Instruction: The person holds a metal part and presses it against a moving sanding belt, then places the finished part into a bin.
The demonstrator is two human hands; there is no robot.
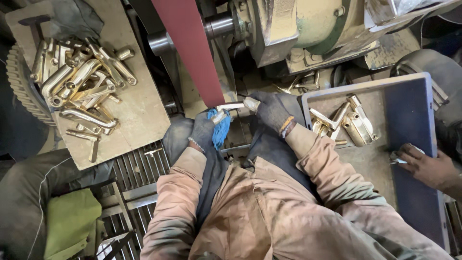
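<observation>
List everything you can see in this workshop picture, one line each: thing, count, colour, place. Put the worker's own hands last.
Sanding belt: one, dark red, running diagonally at top centre.
Grinding machine: one, dusty beige and green, top right.
Brass castings: a pile, too many to count, golden, on the board at left.
Board: one, tan, left.
Tray: one, blue-grey, right.
Brass parts in tray: a few, golden, at the tray's far end.
Metal grate: one, grey, floor, lower left.
Green cloth: one, bottom left.
Another person's hand: one, resting in the tray, far right.
Metal piece: one, pale, held at the belt.
Left hand: dark glove, blue rag, grip on the piece.
Right hand: dark glove, grip on the piece.
</observation>
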